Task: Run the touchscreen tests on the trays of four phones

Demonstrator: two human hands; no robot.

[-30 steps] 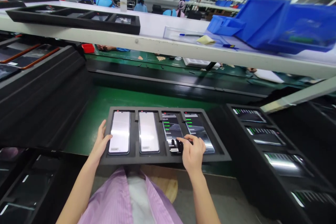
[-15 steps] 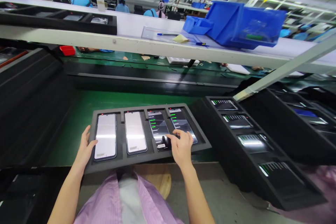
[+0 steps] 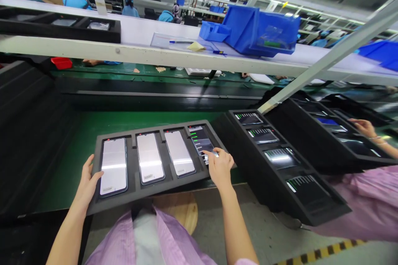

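Note:
A dark grey foam tray point(image 3: 137, 191) lies tilted in front of me, with phones set in its pockets. My left hand point(image 3: 85, 186) holds the tray's left edge, thumb on top near the leftmost phone point(image 3: 113, 161). That phone, the second phone point(image 3: 150, 155) and the third phone point(image 3: 179, 151) show plain white screens. On the rightmost phone point(image 3: 200, 140) the screen is dark with green and white lines of text. Over its lower part is my right hand point(image 3: 221, 169), holding nothing, fingers apart and a fingertip at the screen.
A black tray point(image 3: 280, 182) of several lit phones stands to the right; beyond it, a co-worker's hand point(image 3: 363, 128) is at another tray. A white shelf point(image 3: 139, 49) crosses ahead, carrying blue bins point(image 3: 261, 33). Black foam point(image 3: 27, 132) is stacked at left.
The third phone's screen has turned from dark with text to white. My right hand has shifted from that phone to the rightmost one. The view has swung right, bringing a co-worker's hand into sight.

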